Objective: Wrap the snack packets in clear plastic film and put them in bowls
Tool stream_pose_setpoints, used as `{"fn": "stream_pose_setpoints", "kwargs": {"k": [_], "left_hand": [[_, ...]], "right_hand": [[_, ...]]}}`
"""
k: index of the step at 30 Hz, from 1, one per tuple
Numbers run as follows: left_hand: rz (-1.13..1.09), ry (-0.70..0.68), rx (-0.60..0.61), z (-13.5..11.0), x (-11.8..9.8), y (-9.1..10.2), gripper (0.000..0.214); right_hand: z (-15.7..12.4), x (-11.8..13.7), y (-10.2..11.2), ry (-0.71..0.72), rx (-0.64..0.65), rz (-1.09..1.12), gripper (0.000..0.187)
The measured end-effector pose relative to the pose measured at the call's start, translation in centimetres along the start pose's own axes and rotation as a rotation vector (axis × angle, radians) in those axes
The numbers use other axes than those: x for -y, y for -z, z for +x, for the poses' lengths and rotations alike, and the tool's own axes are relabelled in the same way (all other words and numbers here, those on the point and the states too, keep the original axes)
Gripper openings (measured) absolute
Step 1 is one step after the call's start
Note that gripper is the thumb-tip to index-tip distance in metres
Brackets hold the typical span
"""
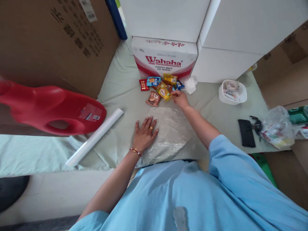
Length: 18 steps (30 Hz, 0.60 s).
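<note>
My left hand [145, 134] lies flat with its fingers spread, partly on a clear plastic bag [172, 131] that is spread over the cloth. Farther forward, my right hand [180, 98] pinches the edge of a yellow snack packet [164, 91]. Around that packet is a small heap: a brown snack packet [153, 98], a red packet [143, 84], a blue packet [153, 81] and another yellow packet [170, 79]. A crumpled white plastic piece [191, 84] sits just right of the heap.
Behind the heap stands a Wahaha water carton [166, 59]. A red jug [55, 109] and a white roll [96, 138] lie on the left. At right are a white tub [233, 99], a black phone [246, 133] and a filled plastic bag [276, 128].
</note>
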<state>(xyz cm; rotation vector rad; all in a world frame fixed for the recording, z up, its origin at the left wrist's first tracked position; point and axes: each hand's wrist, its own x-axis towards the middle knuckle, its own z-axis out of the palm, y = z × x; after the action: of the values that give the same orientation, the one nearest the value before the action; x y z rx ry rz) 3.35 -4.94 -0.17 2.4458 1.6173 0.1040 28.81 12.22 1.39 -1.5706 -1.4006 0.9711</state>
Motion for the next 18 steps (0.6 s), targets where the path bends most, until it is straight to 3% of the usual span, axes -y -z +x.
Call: {"fn": "stream_pose_setpoints", "kwargs": {"k": [3,6,8,11,13,14,18], "left_hand": [[-0.031,-0.003,-0.005,0.0,-0.1,0.2,0.061],[-0.061,-0.009,-0.019,-0.1,-0.1,0.3,0.060],[-0.075,-0.013,-0.027,-0.1,-0.2,0.4,0.059],[-0.083,-0.010,-0.036,-0.2,-0.2,0.4,0.059],[-0.087,-0.009,-0.042,-0.2,-0.2,0.4,0.059],[-0.090,-0.009,-0.044,-0.2,-0.3,0.4,0.059],[-0.095,-0.011,-0.044,-0.2,-0.3,0.4,0.059]], "right_hand": [[-3.8,0.2,3.5,0.089,-0.024,-0.012,0.015],[-9.3,0.7,6.5,0.404,-0.030,-0.288,0.017],[-13.3,0.8,7.6,0.531,0.097,-0.541,0.025],[-17.9,0.5,8.0,0.661,0.485,-0.789,0.030],[-19.5,0.4,8.0,0.692,0.668,-0.796,0.031],[-19.9,0.5,8.0,0.690,0.696,-0.759,0.031],[-19.2,1.4,6.9,0.670,0.565,-0.621,0.031]]}}
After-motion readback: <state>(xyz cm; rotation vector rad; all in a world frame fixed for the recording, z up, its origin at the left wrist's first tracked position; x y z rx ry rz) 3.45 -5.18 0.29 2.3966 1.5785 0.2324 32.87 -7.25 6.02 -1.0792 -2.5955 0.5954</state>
